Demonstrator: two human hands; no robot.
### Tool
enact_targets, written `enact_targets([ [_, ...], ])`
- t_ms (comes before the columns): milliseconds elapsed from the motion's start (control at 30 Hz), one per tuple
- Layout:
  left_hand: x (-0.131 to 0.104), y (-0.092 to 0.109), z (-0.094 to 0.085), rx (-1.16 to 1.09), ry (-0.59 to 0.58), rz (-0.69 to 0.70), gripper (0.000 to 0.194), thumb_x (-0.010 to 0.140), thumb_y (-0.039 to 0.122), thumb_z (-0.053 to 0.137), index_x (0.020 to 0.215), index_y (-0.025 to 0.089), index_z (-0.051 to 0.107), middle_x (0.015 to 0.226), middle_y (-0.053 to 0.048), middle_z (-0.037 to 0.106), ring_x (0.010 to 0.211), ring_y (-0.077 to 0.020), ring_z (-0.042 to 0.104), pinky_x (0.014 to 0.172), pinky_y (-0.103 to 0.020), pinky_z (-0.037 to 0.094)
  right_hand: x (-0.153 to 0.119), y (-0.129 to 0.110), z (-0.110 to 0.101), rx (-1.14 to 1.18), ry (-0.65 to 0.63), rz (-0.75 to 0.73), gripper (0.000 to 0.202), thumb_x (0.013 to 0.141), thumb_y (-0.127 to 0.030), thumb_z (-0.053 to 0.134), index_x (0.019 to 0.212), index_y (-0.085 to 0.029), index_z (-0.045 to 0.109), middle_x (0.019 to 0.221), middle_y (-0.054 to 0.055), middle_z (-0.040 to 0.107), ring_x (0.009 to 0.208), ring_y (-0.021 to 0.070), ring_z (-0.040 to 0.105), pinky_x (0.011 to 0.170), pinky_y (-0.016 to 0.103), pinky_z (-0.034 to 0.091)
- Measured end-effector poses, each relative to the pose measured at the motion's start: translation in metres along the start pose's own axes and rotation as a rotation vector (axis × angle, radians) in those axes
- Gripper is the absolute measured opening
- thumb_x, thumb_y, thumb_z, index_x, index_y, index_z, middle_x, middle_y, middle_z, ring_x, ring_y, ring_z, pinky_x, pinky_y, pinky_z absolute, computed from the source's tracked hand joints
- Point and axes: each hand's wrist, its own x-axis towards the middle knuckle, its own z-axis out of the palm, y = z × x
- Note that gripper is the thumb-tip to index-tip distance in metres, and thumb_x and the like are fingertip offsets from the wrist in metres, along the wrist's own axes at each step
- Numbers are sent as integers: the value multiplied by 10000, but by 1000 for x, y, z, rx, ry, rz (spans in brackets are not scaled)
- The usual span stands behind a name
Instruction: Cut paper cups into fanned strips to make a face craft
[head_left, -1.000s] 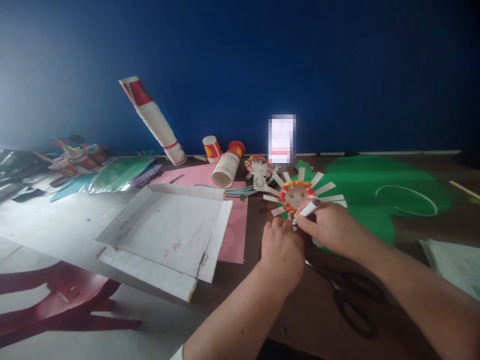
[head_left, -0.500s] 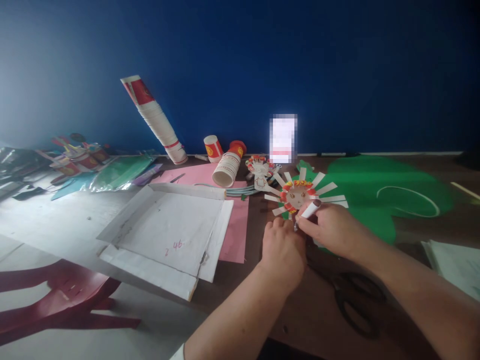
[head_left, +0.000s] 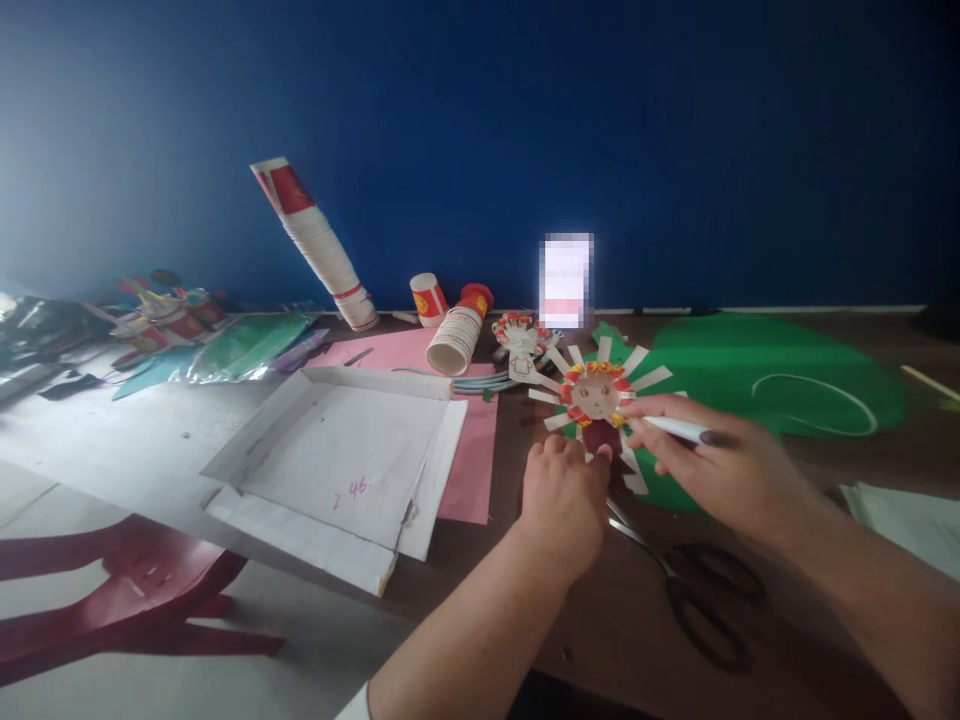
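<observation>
A paper figure (head_left: 598,393) with a drawn face, red and yellow trim and white strips fanning out lies on the brown table. Its body below the face is coloured dark brown-red. My left hand (head_left: 564,500) is closed on the lower left part of this figure, thumb on the dark area. Between the fingers of my right hand (head_left: 712,465) is a white marker (head_left: 679,429) with a dark end, its other end close to the right edge of the face. Black-handled scissors (head_left: 675,580) lie below, blades pointing towards the figure.
A smaller figure (head_left: 523,345) stands behind, by a cable coil and a bright blurred screen (head_left: 566,280). Leftward are stacked paper cups (head_left: 324,250), pink paper (head_left: 472,480) and a white box lid (head_left: 330,460). Green paper (head_left: 750,360) lies right; a red chair (head_left: 142,590) is lower left.
My right hand has moved right and up from the lower body with the marker, which now lies flatter. More of the dark body shows. My left hand has stayed nearly in place.
</observation>
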Motion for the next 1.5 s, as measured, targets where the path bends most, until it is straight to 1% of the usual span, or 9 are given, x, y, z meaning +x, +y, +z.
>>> enact_targets([
  [67,0,-1,1,2,4,0,361,1020,322,401,1276,275,651,982,-75,686,993,-262,590,821,-382,466,-9,1,-5,1,-76,-8,219,950,-387,546,1061,-299,712,892,-9,800,526,149,686,541,271,539],
  [267,2,-2,-2,-9,-3,3,382,1027,329,371,1261,273,669,994,-86,683,1012,-266,589,835,-385,467,-39,10,-6,-85,-169,-208,253,982,-327,500,1172,-308,665,1063,27,794,940,236,761,740,307,583],
  [467,2,-4,-3,-50,-30,-15,399,1026,342,358,1277,295,665,1019,-85,691,1036,-273,592,867,-406,475,-47,25,8,-121,-198,-251,320,952,-226,492,1220,-288,656,1070,55,807,888,259,779,781,359,596],
  [667,4,-5,-3,-48,-2,5,408,1024,315,342,1222,276,696,1012,-89,694,1024,-278,603,866,-414,488,-42,22,7,-222,-236,-311,481,873,-142,495,1312,-297,614,1105,30,804,868,265,785,649,331,584],
  [867,7,-13,-8,-134,-22,-15,358,976,323,459,1237,324,705,1009,-68,696,1008,-253,619,893,-378,502,-40,20,5,-260,-230,-345,429,891,-168,474,1284,-266,617,1109,42,803,862,260,786,652,331,570],
  [1000,10,-21,-13,-158,11,-54,419,967,260,443,1322,316,658,1061,-64,713,973,-226,628,913,-355,504,-41,21,7,-245,-233,-323,366,896,-184,480,1221,-253,634,1088,49,807,876,254,782,650,319,560],
  [1100,13,-25,-15,-129,16,-63,422,957,234,435,1293,306,680,1083,-68,734,987,-225,632,938,-353,493,-40,21,7,-257,-242,-301,338,896,-206,500,1201,-265,633,1064,40,812,832,252,784,643,315,549],
  [1300,17,-29,-13,-56,-83,-80,418,944,244,437,1258,335,697,1061,-45,758,967,-248,643,878,-355,497,-42,22,8,-277,-234,-303,332,946,-234,465,1238,-288,614,1002,18,819,812,252,783,629,311,523],
  [1500,23,-27,-23,37,-166,-44,392,938,251,454,1225,339,708,1088,-61,751,1047,-290,625,870,-385,480,-42,31,13,-178,-217,-217,284,979,-313,485,1206,-299,655,929,10,817,793,249,778,643,322,552],
])
